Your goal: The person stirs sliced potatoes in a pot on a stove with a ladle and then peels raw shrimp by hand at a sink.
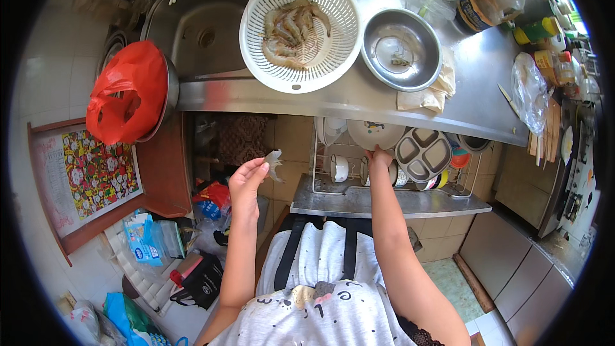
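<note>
My left hand (248,182) pinches a raw shrimp (274,166) between thumb and fingers, in front of the counter. Reaching forward below the counter edge, my right hand (379,157) is at the rim of a light plate (372,134) with a printed picture, its fingers partly hidden. On the counter, a white plastic colander (300,84) holds several raw shrimp (293,29). Right of it stands a stainless steel bowl (377,69) with small shrimp scraps (399,60) inside.
A wire dish rack (314,173) with bowls and a divided metal tray (423,154) sits on a lower shelf. The sink (192,57) is at the left, near a red plastic bag (127,91). A knife (508,97) and bottles (547,65) lie right.
</note>
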`<move>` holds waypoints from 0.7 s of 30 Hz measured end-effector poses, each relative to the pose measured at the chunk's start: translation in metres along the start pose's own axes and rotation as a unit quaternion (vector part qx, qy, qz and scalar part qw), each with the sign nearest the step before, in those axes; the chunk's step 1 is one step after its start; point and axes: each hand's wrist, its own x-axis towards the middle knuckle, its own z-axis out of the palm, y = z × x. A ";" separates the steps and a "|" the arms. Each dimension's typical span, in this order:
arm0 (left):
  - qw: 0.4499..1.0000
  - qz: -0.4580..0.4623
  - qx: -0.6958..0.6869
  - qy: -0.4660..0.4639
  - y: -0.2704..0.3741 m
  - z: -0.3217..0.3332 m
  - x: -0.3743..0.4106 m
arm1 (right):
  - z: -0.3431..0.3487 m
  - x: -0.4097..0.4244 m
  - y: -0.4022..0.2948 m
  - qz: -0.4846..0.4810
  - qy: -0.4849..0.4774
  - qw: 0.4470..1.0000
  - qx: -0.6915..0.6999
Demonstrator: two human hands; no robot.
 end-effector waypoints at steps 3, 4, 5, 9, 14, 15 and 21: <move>1.000 0.002 0.003 -0.021 0.000 0.010 -0.001 | 0.007 -0.039 -0.011 -0.035 0.052 0.998 0.002; 1.000 0.002 0.004 -0.028 0.001 0.014 -0.001 | 0.009 -0.051 -0.016 -0.054 0.077 0.996 0.001; 0.999 0.001 0.004 -0.035 0.002 0.018 -0.001 | 0.008 -0.051 -0.018 -0.065 0.085 0.994 -0.017; 0.998 0.001 -0.001 -0.068 0.004 0.032 -0.002 | 0.004 -0.052 -0.016 -0.125 0.102 0.986 -0.042; 0.993 -0.022 -0.023 -0.115 0.005 0.047 -0.006 | -0.031 -0.075 -0.031 -0.217 0.048 0.967 -0.122; 0.991 -0.028 -0.032 -0.127 0.006 0.050 -0.005 | -0.044 -0.079 -0.035 -0.208 0.033 0.968 -0.134; 0.964 -0.095 -0.117 -0.217 0.018 0.074 -0.002 | -0.144 -0.127 -0.078 -0.201 -0.031 0.952 -0.230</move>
